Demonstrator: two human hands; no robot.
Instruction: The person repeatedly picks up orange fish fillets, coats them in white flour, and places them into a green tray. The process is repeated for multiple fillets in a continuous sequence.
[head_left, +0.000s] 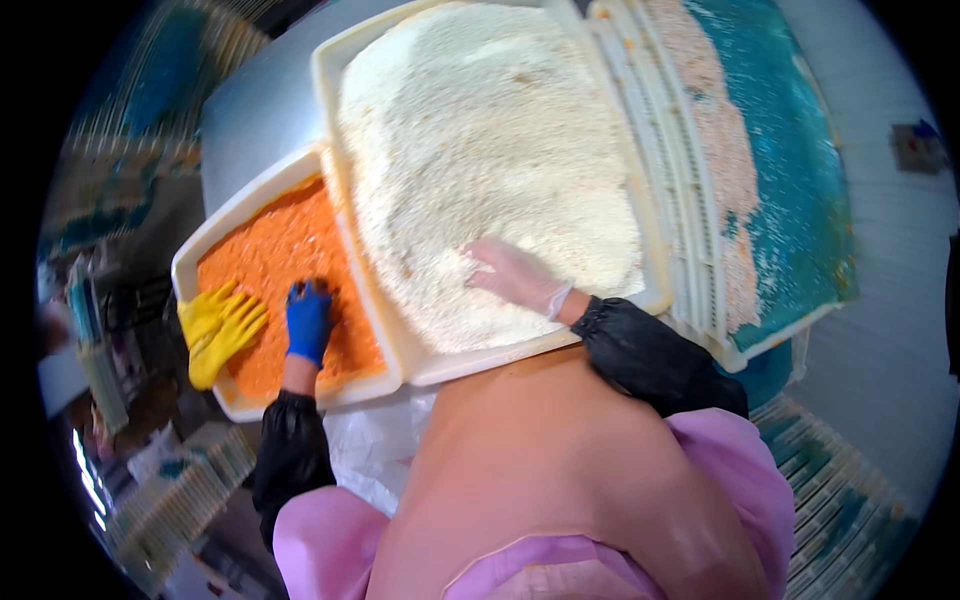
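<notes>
My left hand [308,325], in a blue glove, is down at the wet orange mixture [265,245], which looks lumpy. Its fingers are curled, and whatever they hold is hidden. That mixture fills a shallow white tray [185,250] at the left. Over the bed of white crumbs [480,140], my right hand [515,278] in a thin clear glove touches the surface near the front. Its fingers are apart and dusted with crumbs, the hand a little blurred. The crumbs lie in a larger white tray [322,75], heaped toward the back.
A yellow rubber glove [220,330] hangs over the orange tray's left rim. Right of the crumbs stand stacked white frames [665,150]; the top one has a teal mesh [800,200] partly covered with pale pink pieces [715,110]. A metal tabletop [260,115] lies behind. More racks stand lower right.
</notes>
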